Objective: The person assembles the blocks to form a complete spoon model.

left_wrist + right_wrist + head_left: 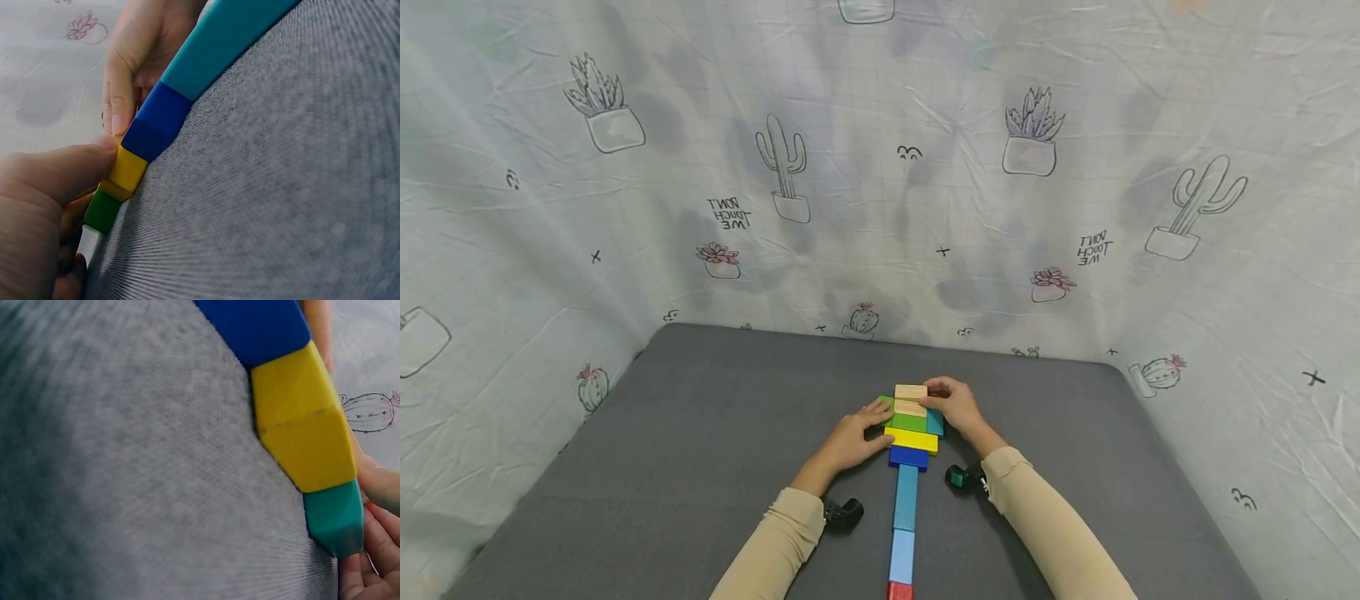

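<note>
Flat coloured blocks lie in a row along the table. At its far end, two plain wooden blocks sit one behind the other, the farther wooden block (911,390) behind the nearer wooden block (910,408). My right hand (957,406) holds the farther one's right end between thumb and fingers, above a teal block (935,423). On the other side, my left hand (852,437) spreads its fingers over a green block (887,402); its thumb touches the left end of the yellow block (913,441). Another green block (909,422) lies between.
Nearer to me, a dark blue block (908,457), a long teal-blue block (906,498), a light blue block (902,557) and a red block (900,592) continue the row. Beneath lies a grey cloth-covered table (737,417); a white cactus-print curtain (865,208) surrounds its back and sides.
</note>
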Available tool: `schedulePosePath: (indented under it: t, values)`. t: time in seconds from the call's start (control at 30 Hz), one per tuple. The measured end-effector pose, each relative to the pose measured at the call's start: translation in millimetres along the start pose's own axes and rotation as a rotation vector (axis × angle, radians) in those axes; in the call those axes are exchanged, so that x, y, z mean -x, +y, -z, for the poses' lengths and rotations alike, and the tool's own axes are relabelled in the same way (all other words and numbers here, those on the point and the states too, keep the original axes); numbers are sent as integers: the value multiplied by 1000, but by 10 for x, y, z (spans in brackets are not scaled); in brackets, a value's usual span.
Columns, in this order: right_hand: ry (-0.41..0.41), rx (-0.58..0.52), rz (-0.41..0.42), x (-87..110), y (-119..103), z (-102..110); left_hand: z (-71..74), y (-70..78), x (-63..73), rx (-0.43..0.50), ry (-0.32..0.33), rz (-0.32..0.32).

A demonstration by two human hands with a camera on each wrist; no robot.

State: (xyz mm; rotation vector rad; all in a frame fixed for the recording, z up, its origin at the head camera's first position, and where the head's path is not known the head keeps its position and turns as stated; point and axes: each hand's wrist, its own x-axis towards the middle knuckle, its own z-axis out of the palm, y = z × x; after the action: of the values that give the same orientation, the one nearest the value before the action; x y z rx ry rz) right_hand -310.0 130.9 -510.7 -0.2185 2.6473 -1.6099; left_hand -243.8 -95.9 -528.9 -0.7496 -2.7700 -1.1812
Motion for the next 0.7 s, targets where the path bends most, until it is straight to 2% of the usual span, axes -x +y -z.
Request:
schedulePosePath:
  t: [0.4,0.7]
  values:
    - [-73,63,-5,-20,-29,45,9,-6,-8,-15,4,-2]
    - [-89,91,-2,-19,-9,50,-3,-11,-8,-22,10,-7]
